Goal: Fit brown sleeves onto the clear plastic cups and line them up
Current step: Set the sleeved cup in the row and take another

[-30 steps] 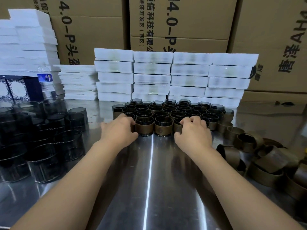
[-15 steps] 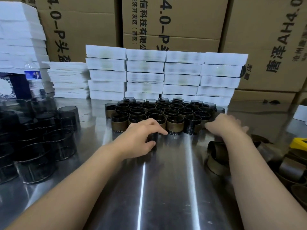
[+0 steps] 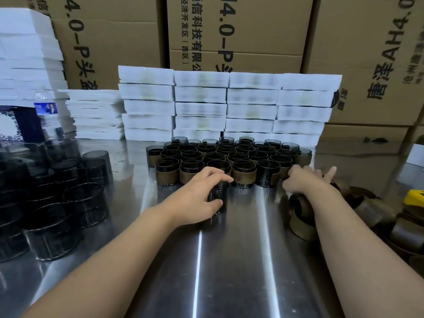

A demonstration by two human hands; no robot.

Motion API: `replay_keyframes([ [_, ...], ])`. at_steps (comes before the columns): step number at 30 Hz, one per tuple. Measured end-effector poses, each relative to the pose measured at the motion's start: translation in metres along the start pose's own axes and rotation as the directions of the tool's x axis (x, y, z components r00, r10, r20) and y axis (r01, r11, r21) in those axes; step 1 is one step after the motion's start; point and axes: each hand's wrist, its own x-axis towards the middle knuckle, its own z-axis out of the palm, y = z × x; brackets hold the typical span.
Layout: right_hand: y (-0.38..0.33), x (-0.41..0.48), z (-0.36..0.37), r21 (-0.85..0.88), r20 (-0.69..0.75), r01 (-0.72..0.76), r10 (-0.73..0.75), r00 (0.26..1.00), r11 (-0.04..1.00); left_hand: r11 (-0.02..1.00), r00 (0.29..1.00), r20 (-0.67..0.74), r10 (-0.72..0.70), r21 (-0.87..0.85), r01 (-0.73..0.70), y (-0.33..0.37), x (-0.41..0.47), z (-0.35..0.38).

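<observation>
In the head view, our left hand (image 3: 195, 196) sits at the centre of the frame above the steel desk (image 3: 241, 271). Its fingers (image 3: 221, 178) curl over the top of a dark, see-through cup (image 3: 218, 191) and the thumb presses on the near wall, so this hand grasps the cup round its body. The cup stands upright on the desk, just in front of the front row of the sleeved cups (image 3: 229, 157), which fill the middle of the frame in close rows. We see no sleeve on it.

We judge the cup light, thin-walled and stiff, yet easy to dent or crack if squeezed, and its smooth wall is likely slippery. A gentle hold near one end seems best, as it leaves the wall free for a band to slide on. The sleeves (image 3: 371, 212), heaped at the right of the frame, look like soft, leathery bands that keep their curl. We would take one by its edge.

Our right hand (image 3: 302, 183), at centre right, reaches over that heap. One finger points straight toward the upper right and the others are bent. The back of the hand hides whether they pinch a sleeve, so we cannot tell. One loose sleeve (image 3: 298, 228) lies just under the wrist.

Bare cups (image 3: 68, 203) crowd the left of the frame. White boxes (image 3: 229, 104) and cartons (image 3: 241, 31) stand behind.
</observation>
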Motion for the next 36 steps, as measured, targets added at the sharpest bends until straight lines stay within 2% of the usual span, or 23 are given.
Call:
replay_keyframes([
  [2,0.0,0.004,0.002,0.007,-0.021,0.006,-0.006,1.0,1.0,1.0,1.0,0.004,0.0,-0.006,0.0,0.001,-0.001,0.0],
  [8,-0.003,0.014,0.004,-0.072,0.086,0.007,-0.001,0.996,0.997,1.0,0.999,0.031,0.02,0.023,-0.021,0.005,-0.001,-0.002],
  [11,-0.001,0.02,0.004,-0.006,0.019,0.034,-0.033,0.999,0.999,0.998,0.998,0.049,0.046,0.037,-0.048,0.006,-0.001,-0.003],
  [14,0.007,0.023,0.006,0.001,0.022,0.028,-0.028,0.999,1.0,0.999,0.999,0.04,0.019,0.044,-0.02,0.009,0.0,-0.004],
  [18,0.02,0.021,0.028,-0.008,-0.118,0.11,-0.11,0.987,0.994,0.998,0.999,0.035,0.023,0.064,-0.025,0.011,0.001,-0.006],
  [22,0.015,0.019,0.026,0.055,-0.151,0.142,-0.132,0.98,0.988,0.997,0.999,0.039,0.026,0.072,-0.029,0.011,0.001,-0.005],
  [33,0.002,0.009,0.026,0.066,-0.293,0.038,-0.017,0.956,0.997,0.999,0.999,0.039,0.01,0.047,-0.011,0.01,0.001,0.0],
  [36,-0.001,0.007,0.021,0.103,-0.32,-0.025,0.057,0.946,0.994,0.998,1.0,0.027,0.011,0.066,-0.013,0.007,0.002,0.001],
])
